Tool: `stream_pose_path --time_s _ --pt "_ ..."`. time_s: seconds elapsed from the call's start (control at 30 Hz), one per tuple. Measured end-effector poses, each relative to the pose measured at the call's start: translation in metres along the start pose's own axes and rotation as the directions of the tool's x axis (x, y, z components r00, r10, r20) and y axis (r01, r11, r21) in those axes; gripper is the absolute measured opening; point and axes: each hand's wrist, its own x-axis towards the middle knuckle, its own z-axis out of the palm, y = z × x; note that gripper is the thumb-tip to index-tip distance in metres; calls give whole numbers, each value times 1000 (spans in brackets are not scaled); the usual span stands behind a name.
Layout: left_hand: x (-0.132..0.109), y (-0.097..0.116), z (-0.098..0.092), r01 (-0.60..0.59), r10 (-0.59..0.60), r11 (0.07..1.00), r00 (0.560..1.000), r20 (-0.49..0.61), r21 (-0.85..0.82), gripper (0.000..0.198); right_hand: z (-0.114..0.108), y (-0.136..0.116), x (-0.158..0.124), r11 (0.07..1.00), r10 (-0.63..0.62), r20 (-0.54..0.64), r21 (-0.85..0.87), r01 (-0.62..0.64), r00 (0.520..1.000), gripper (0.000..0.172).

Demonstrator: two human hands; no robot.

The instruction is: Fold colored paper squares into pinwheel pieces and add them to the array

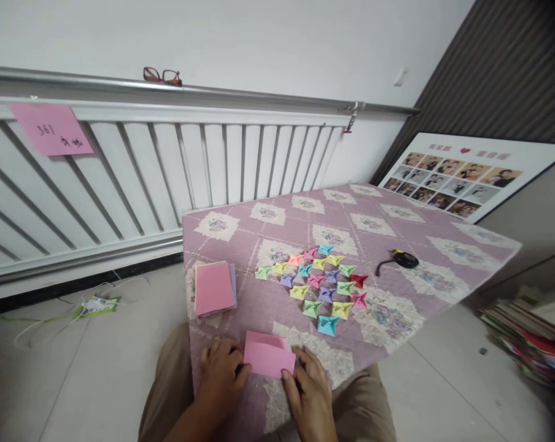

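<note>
Two half-curled hands: my left hand (223, 368) rests at the left edge of the pink sheet (268, 361), my right hand (309, 383) thumbs its right corner; whether either pinches, I can't tell. Matching edges before pressing should keep the fold straight. Radiator (213, 166) behind at left, flower-patterned worktop (300, 224) beneath the sheet, photo board (528, 158) far right

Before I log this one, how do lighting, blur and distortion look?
Head view: soft, fairly even light on the pink sheet, left hand and right hand; head view: the book stack at lower right looks smeared, and the photo board's heading is unreadable; head view: wide-angle stretching likely exaggerates the radiator's slanted left bars.
</note>
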Motion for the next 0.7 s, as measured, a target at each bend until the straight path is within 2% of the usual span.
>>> stream_pose_path --time_s 0.23,0.7 --pt "9 7 -4 77 -78 996 997 13 53 20 -2 -6 10 999 38 4 -36 -38 999 29" --pt "13 9 -5 86 -90 992 995 37 91 20 0 -8 15 993 80 -2 -88 -80 997 31"
